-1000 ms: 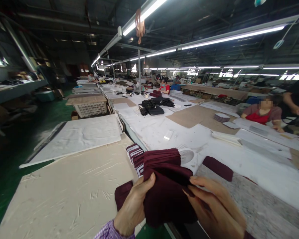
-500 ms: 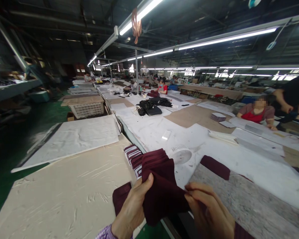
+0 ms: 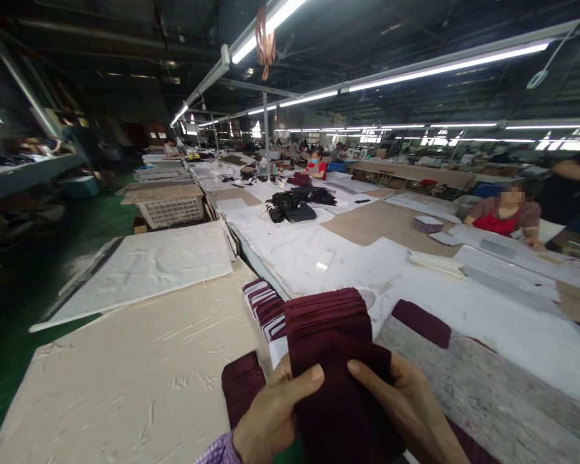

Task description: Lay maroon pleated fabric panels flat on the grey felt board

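A stack of maroon fabric pieces (image 3: 331, 322) is held up at the lower middle. My left hand (image 3: 283, 403) grips its left side, thumb on the front and fingers behind. My right hand (image 3: 403, 393) pinches the right side, with its thumb on the front piece. Just left of my left hand lies another maroon stack (image 3: 241, 385) on the cream sheet. Behind the held stack is a row of maroon and white bundles (image 3: 265, 306). To the right, a folded maroon piece (image 3: 421, 322) rests on a grey speckled board.
The cream sheet (image 3: 140, 361) covers the left table. Black cloth items (image 3: 294, 205) and a small white object (image 3: 325, 260) lie on the white table, near a white fan (image 3: 367, 298). A person in a red apron (image 3: 502, 216) sits at the right. A crate (image 3: 171, 211) stands at the left.
My right hand has moved up and left, from the cloth's lower right corner to the stack's right side. The stack now stands more upright and faces me, hiding more of the fan.
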{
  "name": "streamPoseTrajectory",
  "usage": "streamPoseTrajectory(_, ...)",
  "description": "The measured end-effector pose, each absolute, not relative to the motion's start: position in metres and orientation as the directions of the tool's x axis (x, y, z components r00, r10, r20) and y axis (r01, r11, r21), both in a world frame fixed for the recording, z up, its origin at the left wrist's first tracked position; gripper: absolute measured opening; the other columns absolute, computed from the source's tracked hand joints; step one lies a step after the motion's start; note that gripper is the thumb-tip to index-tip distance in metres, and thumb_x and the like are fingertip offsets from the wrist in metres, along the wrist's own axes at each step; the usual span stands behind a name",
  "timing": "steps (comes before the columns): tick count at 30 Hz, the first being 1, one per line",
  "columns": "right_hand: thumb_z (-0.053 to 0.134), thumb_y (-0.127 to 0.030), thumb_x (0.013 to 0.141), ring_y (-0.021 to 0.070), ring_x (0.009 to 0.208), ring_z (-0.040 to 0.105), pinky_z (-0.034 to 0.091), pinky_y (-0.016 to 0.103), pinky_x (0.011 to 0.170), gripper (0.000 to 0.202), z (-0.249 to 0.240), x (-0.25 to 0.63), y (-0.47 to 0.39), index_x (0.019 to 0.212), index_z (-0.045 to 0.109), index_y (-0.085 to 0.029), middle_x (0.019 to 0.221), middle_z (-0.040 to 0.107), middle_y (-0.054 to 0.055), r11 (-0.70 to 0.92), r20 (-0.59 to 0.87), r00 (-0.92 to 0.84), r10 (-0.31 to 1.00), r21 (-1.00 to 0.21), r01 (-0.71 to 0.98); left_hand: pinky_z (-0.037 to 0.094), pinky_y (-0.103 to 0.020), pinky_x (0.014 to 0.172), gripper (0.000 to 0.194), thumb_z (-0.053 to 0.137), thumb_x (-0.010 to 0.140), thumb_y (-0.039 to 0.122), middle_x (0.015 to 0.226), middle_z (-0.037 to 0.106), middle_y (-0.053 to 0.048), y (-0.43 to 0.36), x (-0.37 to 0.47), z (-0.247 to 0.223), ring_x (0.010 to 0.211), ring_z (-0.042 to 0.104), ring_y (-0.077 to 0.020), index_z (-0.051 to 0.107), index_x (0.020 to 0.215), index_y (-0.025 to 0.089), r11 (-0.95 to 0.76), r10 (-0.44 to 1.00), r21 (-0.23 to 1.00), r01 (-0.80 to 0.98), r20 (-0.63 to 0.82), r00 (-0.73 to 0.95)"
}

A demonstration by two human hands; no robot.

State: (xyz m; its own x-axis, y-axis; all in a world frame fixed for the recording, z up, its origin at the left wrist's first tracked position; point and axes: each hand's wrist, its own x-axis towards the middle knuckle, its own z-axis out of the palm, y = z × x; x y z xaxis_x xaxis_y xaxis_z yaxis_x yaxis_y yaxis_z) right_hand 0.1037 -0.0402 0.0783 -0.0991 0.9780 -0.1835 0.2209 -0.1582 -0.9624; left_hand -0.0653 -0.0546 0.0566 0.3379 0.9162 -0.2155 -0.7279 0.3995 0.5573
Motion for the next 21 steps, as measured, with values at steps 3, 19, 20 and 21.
streamPoseTrajectory(3, 0.067, -0.051, 0.074, 0.0218, 0.076, 0.063, 0.051, 0.029, 0.067, 0.033, 0.078, 0.106, -0.040, 0.077, 0.064, -0.018, 0.074, 0.067, 0.002, -0.173, -0.203, -0.120, 0.972, -0.959, 0.224, 0.050, -0.042, 0.090, 0.038, 0.077, 0.066, 0.022, 0.095, 0.075, -0.010, -0.055, -0.066, 0.057, 0.092, 0.068, -0.0270, 0.070, 0.103, 0.018, 0.386, 0.921, 0.577, -0.720, -0.191, 0.341)
streamPoseTrajectory(19, 0.055, -0.045, 0.084, 0.0193, 0.071, 0.064, 0.052, 0.028, 0.063, 0.028, 0.083, 0.117, -0.046, 0.093, 0.063, -0.019, 0.079, 0.070, 0.003, 0.019, -0.049, -0.118, 0.992, -0.856, 0.516, 0.047, -0.040, 0.097, 0.037, 0.067, 0.078, 0.023, 0.099, 0.074, -0.012, -0.051, -0.059, 0.061, 0.101, 0.066, -0.0259, 0.062, 0.113, 0.013, 0.454, 0.877, 0.493, -0.742, -0.394, 0.275)
streamPoseTrajectory(20, 0.055, -0.044, 0.084, 0.0186, 0.067, 0.063, 0.051, 0.029, 0.061, 0.027, 0.082, 0.120, -0.046, 0.093, 0.063, -0.020, 0.079, 0.068, 0.003, 0.082, 0.033, -0.093, 0.995, -0.805, 0.587, 0.047, -0.040, 0.097, 0.037, 0.067, 0.079, 0.023, 0.101, 0.074, -0.012, -0.050, -0.060, 0.061, 0.101, 0.066, -0.0258, 0.061, 0.114, 0.013, 0.453, 0.875, 0.493, -0.743, -0.405, 0.266)
streamPoseTrajectory(21, 0.056, -0.043, 0.084, 0.0181, 0.065, 0.062, 0.051, 0.029, 0.060, 0.026, 0.082, 0.121, -0.045, 0.094, 0.062, -0.021, 0.081, 0.067, 0.004, 0.153, 0.148, -0.062, 0.987, -0.745, 0.650, 0.047, -0.041, 0.097, 0.038, 0.067, 0.079, 0.022, 0.103, 0.073, -0.011, -0.049, -0.061, 0.061, 0.101, 0.066, -0.0256, 0.060, 0.116, 0.014, 0.451, 0.875, 0.495, -0.743, -0.408, 0.259)
